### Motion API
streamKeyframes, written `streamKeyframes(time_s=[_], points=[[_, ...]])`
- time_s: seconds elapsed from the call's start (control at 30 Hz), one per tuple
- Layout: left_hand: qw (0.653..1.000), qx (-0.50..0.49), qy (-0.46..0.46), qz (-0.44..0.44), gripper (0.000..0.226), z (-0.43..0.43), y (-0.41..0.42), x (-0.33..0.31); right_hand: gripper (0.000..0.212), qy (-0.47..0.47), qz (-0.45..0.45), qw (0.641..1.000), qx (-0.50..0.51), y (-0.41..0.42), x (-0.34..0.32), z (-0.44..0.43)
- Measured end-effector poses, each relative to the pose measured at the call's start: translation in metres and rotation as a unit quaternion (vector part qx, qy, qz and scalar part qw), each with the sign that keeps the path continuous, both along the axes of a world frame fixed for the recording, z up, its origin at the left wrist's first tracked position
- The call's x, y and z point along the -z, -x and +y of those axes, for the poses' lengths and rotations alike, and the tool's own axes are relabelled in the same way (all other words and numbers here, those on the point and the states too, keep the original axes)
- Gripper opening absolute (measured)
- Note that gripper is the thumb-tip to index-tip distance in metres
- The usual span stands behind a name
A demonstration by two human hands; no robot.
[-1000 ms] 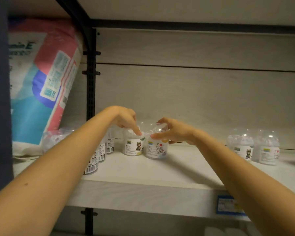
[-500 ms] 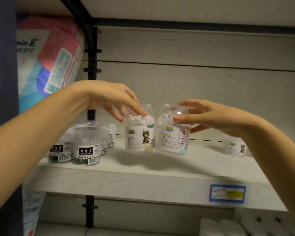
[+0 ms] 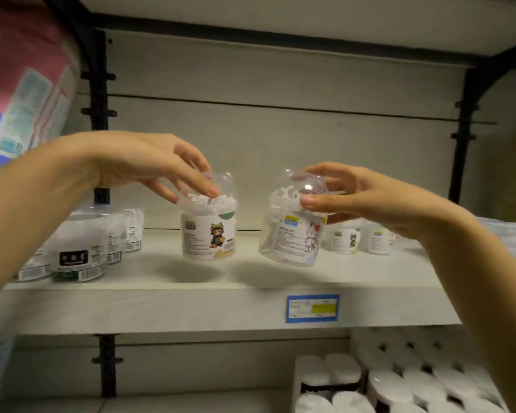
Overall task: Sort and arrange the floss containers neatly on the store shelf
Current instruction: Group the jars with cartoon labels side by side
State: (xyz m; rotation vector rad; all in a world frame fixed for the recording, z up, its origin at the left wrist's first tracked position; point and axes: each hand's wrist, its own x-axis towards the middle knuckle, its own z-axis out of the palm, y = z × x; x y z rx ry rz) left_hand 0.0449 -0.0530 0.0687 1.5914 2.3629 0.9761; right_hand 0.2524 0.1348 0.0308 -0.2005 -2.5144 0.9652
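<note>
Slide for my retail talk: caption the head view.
Left hand holds the green-figure container, right hand the tilted white-figure container, above the shelf.

The cat jar (image 3: 208, 225) under the left fingers (image 3: 203, 183) was clear, its white label showing a green-hooded cat. The kitten jar (image 3: 291, 234) in the right fingers (image 3: 316, 202): clear, white kitten, red bow. Below those fingers, the price tag (image 3: 312, 308) was blue-edged with yellow.
</note>
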Motion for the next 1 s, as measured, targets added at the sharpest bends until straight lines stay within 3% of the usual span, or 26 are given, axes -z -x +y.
streamKeyframes(time_s=[0.2,0.5,0.6,0.73,1.0], points=[[0.999,0.020,-0.037,0.006,0.089,0.044,-0.042,0.001,0.071,-0.005,0.024,0.997,0.071,-0.084,-0.003,0.065],[0.990,-0.006,-0.139,-0.019,0.071,0.119,-0.120,0.027,0.080,-0.046,0.064,0.990,0.120,-0.168,0.006,0.162],[0.990,-0.019,-0.138,-0.019,0.074,0.136,-0.137,0.037,0.081,-0.062,0.063,0.990,0.108,-0.168,0.012,0.176],[0.992,-0.043,-0.113,-0.030,0.044,0.166,-0.148,0.046,0.074,-0.116,0.034,0.987,0.109,-0.145,0.014,0.182],[0.997,-0.034,-0.047,-0.047,0.050,0.202,-0.148,0.059,0.064,-0.161,-0.069,0.980,0.098,-0.107,0.025,0.188]])
